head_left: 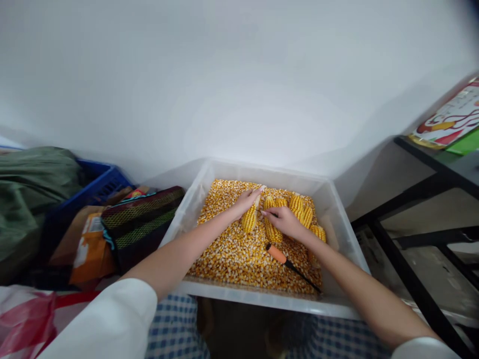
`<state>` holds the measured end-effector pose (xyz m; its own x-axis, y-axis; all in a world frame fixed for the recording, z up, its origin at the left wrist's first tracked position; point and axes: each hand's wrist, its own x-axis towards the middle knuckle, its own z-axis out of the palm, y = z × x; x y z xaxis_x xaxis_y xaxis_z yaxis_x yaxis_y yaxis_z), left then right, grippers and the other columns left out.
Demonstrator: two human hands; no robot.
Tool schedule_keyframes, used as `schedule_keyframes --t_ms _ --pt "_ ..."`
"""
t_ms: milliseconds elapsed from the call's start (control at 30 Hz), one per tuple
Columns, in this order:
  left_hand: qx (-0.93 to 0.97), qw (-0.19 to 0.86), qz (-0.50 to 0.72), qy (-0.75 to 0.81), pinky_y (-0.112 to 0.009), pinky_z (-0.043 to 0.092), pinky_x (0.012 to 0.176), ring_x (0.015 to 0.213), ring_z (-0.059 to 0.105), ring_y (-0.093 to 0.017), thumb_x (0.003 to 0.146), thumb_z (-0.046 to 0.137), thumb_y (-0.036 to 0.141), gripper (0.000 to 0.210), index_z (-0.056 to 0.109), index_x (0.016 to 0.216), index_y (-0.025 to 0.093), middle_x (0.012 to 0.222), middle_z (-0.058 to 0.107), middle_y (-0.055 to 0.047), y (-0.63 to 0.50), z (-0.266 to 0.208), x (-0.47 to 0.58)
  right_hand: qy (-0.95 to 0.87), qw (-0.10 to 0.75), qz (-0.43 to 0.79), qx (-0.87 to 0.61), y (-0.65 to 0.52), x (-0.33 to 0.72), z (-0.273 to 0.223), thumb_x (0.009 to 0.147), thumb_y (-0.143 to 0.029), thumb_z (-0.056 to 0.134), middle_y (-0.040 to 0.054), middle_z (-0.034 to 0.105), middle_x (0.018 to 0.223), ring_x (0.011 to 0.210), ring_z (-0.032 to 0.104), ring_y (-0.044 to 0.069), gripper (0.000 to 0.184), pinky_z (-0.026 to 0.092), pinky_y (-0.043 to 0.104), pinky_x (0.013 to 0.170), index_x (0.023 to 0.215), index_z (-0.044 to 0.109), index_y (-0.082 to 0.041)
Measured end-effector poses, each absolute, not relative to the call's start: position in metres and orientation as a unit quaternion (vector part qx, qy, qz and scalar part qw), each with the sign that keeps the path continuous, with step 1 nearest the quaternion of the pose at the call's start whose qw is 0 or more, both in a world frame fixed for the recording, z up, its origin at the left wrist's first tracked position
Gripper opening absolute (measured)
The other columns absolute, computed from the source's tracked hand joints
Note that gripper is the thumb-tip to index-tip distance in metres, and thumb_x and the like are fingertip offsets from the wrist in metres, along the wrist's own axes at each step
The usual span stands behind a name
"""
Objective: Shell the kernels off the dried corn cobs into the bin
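Observation:
My left hand (247,202) is closed round the upper end of a yellow corn cob (250,219), which it holds tilted over a bed of loose kernels (239,254). In my right hand (285,219) is a thin pointed tool with a dark handle (274,215); its slim tip reaches the cob's right side. Its exact kind is hard to make out. Several more corn cobs (297,205) lie on the kernels around my right hand, partly hidden by it. A screwdriver-like tool with an orange and black handle (276,253) rests on the kernels nearer to me.
A translucent plastic bin (262,295) holds everything, against a white wall (239,89). To the left stand a blue crate (99,185) and a dark mesh-patterned bag (145,219). On the right is a black metal rack (400,269) with a colourful package (449,119) on top.

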<state>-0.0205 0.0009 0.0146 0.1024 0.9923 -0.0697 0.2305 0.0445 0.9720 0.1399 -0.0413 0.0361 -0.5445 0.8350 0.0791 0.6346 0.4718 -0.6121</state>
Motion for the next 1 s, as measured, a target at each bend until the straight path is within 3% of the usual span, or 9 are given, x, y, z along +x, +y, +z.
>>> schedule_keyframes --t_ms 267,767,1000 --pt "0.514 0.582 0.417 0.473 -0.028 0.042 0.063 0.060 0.056 -0.015 0.068 0.044 0.060 0.048 0.055 0.077 0.014 0.063 0.060 -0.002 -0.003 0.021 -0.019 -0.861 0.165 0.191 -0.442 -0.045 0.141 0.040 0.084 -0.032 0.035 0.0024 0.057 0.059 0.050 0.044 0.009 0.034 0.028 0.020 0.053 0.074 0.061 -0.014" --pt "0.568 0.496 0.437 0.490 -0.024 0.040 0.065 0.063 0.053 -0.012 0.070 0.045 0.056 0.040 0.053 0.075 0.017 0.062 0.054 0.002 -0.011 0.020 -0.010 -0.876 0.086 0.043 -0.472 -0.047 0.139 0.030 0.086 -0.029 0.030 0.0042 0.059 0.057 0.049 0.047 0.010 0.036 0.024 0.022 0.053 0.070 0.059 -0.017" --pt "0.546 0.534 0.428 0.483 -0.025 0.042 0.059 0.058 0.054 -0.013 0.069 0.045 0.058 0.043 0.053 0.074 0.016 0.061 0.056 0.000 -0.004 0.018 -0.014 -0.875 0.062 0.036 -0.479 -0.044 0.141 0.041 0.085 -0.034 0.031 0.0036 0.060 0.059 0.049 0.045 0.010 0.037 0.023 0.023 0.052 0.069 0.060 -0.017"
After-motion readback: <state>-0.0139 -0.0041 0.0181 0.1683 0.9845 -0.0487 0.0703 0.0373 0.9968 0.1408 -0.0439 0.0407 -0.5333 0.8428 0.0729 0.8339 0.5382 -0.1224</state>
